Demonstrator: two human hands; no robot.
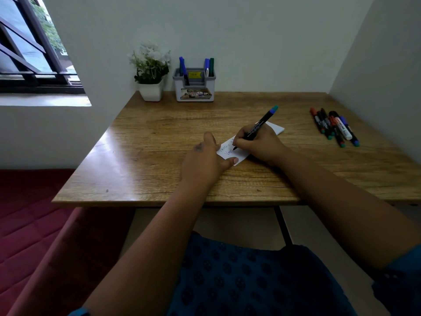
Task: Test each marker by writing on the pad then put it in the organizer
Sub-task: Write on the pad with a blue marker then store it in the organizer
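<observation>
1. Only the head view here, looking down at my desk [159, 124]. My right hand [259, 144] has its fingers curled round a black marker [256, 128], tip down on the pad [230, 153], mid-word on a second line of scribble. The teal end of the marker points up and away to the right, so its long axis leans back over my knuckles.

2. My left hand [202, 160] rests on the near-left corner of the pad, thumb flat on the paper and the fingers pretty relaxed, just pinning it down. It isn't gripping anything.

3. The bit that matters next: the organizer [194, 87] sits at the back of the desk against the wall, straight ahead and a little left of the marker, well apart from it. It's got a few markers standing in it already. The right hand already has the marker, so I reckon it does the reach, forward and slightly left, and the marker needs swinging upright to drop in.

4. The untested markers [335, 126] lie in a loose bunch off to the right, nearer my right hand.

5. A plant [151, 71] in a white pot sits just beside the organizer on its left, so I'd mind that going in.
</observation>
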